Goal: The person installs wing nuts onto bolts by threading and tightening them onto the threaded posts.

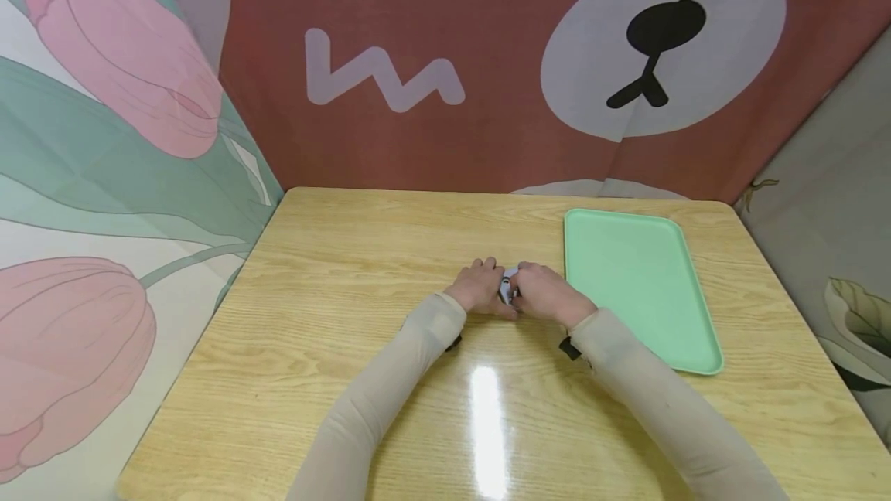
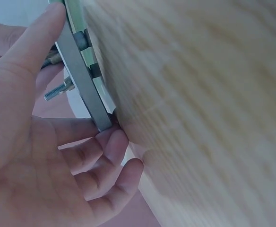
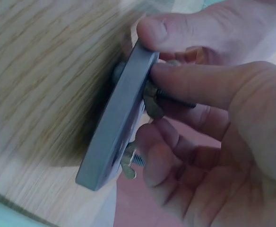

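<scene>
A grey metal plate (image 1: 506,288) stands between the two hands at the middle of the table. Along its edges my left hand (image 1: 479,289) grips it, thumb at one end and fingers at the other in the left wrist view. Threaded bolts pass through the plate, and their round heads (image 2: 81,40) face the tabletop. With thumb and fingers, my right hand (image 1: 548,294) pinches at a brass-coloured wing nut (image 3: 152,103) on one bolt. A second wing nut (image 3: 128,161) sits on another bolt nearby, touched by no finger that I can see.
A light green tray (image 1: 629,284) lies on the right side of the wooden table (image 1: 348,253), just beyond the right hand. Printed cloths (image 1: 390,145) hang behind the table and at both sides.
</scene>
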The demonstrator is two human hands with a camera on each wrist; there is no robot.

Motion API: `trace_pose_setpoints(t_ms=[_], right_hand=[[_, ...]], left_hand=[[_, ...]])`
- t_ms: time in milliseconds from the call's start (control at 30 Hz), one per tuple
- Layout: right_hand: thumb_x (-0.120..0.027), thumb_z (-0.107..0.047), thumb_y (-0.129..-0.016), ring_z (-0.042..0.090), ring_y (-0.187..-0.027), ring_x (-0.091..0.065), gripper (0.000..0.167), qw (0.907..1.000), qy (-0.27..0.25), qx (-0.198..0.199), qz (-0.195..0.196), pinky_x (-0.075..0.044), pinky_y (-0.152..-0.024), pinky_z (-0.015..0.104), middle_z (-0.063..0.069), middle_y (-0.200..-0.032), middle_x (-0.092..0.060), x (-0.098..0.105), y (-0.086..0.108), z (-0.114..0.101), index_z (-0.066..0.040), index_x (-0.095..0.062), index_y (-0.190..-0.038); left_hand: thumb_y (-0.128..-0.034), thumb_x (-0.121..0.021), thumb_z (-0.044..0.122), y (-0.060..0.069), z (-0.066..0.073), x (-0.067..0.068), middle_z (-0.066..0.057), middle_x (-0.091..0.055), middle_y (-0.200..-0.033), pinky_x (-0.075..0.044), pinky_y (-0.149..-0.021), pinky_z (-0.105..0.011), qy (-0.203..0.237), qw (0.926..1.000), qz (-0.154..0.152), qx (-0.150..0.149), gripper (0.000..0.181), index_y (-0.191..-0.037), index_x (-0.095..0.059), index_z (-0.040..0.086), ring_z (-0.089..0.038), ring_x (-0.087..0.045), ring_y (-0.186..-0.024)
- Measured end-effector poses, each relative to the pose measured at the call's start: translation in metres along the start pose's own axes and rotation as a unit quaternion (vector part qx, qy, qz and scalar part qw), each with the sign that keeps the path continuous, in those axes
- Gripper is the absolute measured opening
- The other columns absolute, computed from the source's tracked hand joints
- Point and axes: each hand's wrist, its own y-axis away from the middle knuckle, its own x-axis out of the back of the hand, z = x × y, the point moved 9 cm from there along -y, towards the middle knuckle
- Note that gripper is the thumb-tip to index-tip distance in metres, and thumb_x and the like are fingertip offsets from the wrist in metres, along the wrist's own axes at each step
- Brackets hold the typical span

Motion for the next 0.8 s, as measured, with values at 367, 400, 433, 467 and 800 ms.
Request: trace_pose_setpoints(t_ms=[367,400,433,467,800], right_hand=[[-0.072,-0.012,-0.083,0.015,-0.067,-0.051,0.013,0.9998,0.002,-0.018,-0.009,-0.045,-0.061,0.031,0.005,-0.081,-0.057,-0.0008,0.0016,-0.0005,-0.008,-0.069,-0.071],[-0.072,-0.012,-0.083,0.015,-0.066,-0.051,0.014,0.9997,0.005,-0.02,-0.011,-0.045,-0.061,0.031,0.005,-0.081,-0.057,-0.001,0.0012,0.0,-0.008,-0.069,-0.071],[-0.072,-0.013,-0.084,0.015,-0.066,-0.051,0.015,0.9996,0.007,-0.023,-0.015,-0.045,-0.061,0.03,0.005,-0.081,-0.057,-0.0015,0.001,0.0008,-0.008,-0.068,-0.07],[-0.072,-0.013,-0.084,0.015,-0.066,-0.051,0.015,0.9995,0.008,-0.025,-0.018,-0.045,-0.061,0.03,0.005,-0.081,-0.057,-0.002,0.0007,0.0013,-0.009,-0.068,-0.07],[-0.068,-0.013,-0.087,0.019,-0.068,-0.052,0.012,0.9993,0.012,-0.033,-0.016,-0.046,-0.062,0.033,0.011,-0.089,-0.056,-0.0062,0.0003,0.0007,-0.005,-0.067,-0.078]], left_hand=[[-0.073,-0.065,0.068,0.0,0.0024,-0.0005,-0.005,-0.046,-0.122,-0.043,-0.084,-0.036,0.0,1.0,-0.005,0.0,0.08,-0.129,-0.05,0.013,-0.02,-0.043,-0.1],[-0.0729,-0.065,0.068,-0.0002,0.0026,-0.0002,-0.005,-0.046,-0.121,-0.043,-0.083,-0.035,-0.001,1.0,-0.005,0.0,0.08,-0.128,-0.05,0.013,-0.019,-0.043,-0.099],[-0.0726,-0.065,0.068,-0.0006,0.0027,-0.0001,-0.005,-0.046,-0.12,-0.043,-0.082,-0.035,-0.001,1.0,-0.005,0.0,0.079,-0.128,-0.05,0.013,-0.019,-0.043,-0.098],[-0.0727,-0.065,0.068,-0.0007,0.0029,-0.0001,-0.004,-0.046,-0.12,-0.043,-0.081,-0.034,-0.002,1.0,-0.005,-0.001,0.079,-0.128,-0.05,0.013,-0.019,-0.043,-0.097],[-0.0733,-0.065,0.068,0.0008,-0.0005,-0.0021,-0.003,-0.046,-0.114,-0.044,-0.079,-0.034,0.004,0.9999,-0.009,-0.001,0.079,-0.128,-0.05,0.013,-0.019,-0.043,-0.096]])
